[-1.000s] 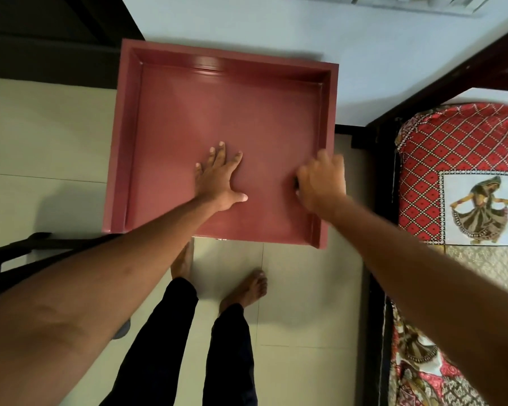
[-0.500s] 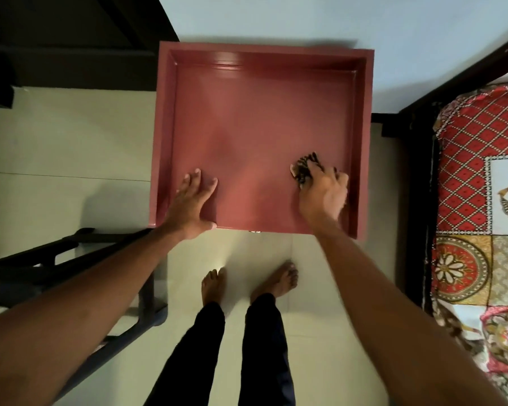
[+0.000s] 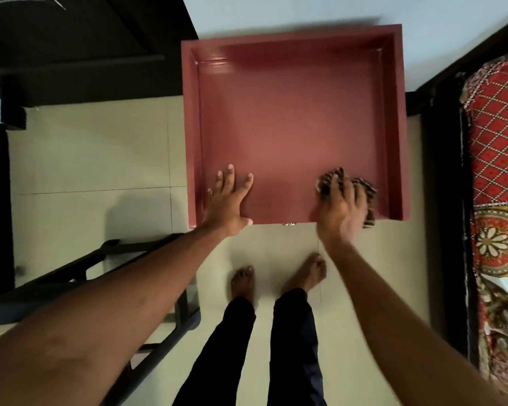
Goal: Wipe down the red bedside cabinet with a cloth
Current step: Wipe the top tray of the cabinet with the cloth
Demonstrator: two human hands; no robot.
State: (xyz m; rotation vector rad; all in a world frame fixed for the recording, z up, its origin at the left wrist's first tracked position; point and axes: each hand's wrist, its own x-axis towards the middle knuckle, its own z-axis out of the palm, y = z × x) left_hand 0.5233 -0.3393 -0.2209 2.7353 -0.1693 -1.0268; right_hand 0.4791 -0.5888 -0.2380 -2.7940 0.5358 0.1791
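The red bedside cabinet (image 3: 291, 118) is seen from above, its top a flat panel with raised rims on the left, back and right. My left hand (image 3: 228, 199) lies flat with straight fingers on the top's front left corner, thumb at the front edge. My right hand (image 3: 342, 205) presses a dark striped cloth (image 3: 364, 186) onto the top near the front right corner. The cloth shows beyond my fingertips and by the right rim; most of it is hidden under the hand.
A bed with a red patterned cover (image 3: 499, 159) and dark frame runs along the right. A dark metal chair frame (image 3: 79, 276) stands on the pale tiled floor at the left. Dark furniture (image 3: 79, 45) fills the upper left. My bare feet (image 3: 276, 276) stand before the cabinet.
My left hand slid from the middle of the top to the front left corner. My right hand moved forward with the cloth along the right side. The camera view shifted left.
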